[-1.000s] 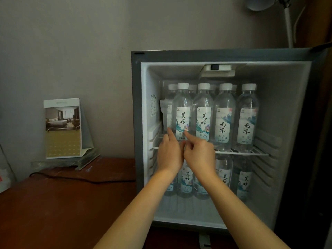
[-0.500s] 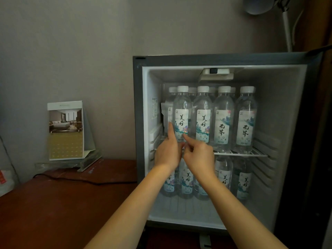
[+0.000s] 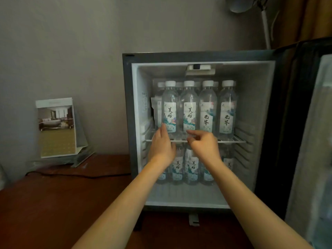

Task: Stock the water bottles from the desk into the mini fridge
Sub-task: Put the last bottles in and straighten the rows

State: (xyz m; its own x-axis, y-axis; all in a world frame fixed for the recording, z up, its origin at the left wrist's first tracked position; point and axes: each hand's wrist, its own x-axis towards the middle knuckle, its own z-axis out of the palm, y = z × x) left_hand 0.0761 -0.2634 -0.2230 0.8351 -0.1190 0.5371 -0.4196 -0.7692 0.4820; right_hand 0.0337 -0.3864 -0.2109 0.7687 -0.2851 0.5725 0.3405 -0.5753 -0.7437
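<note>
left hand: fingers held straight, tips laid on front-left water bottle, nothing gripped | right hand: loosely curled, empty, just below second bottle | axis: bottles upright on upper shelf of mini fridge, above-ahead of both hands, left nearer

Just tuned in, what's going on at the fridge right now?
A person has both hands at the front row on the upper shelf of the open mini fridge. The left hand, fingers straight, touches the leftmost bottle; the right hand, fingers partly curled, is at the base of the next bottle, contact unclear. Both levels hold bottles; none shows on the desk.
</note>
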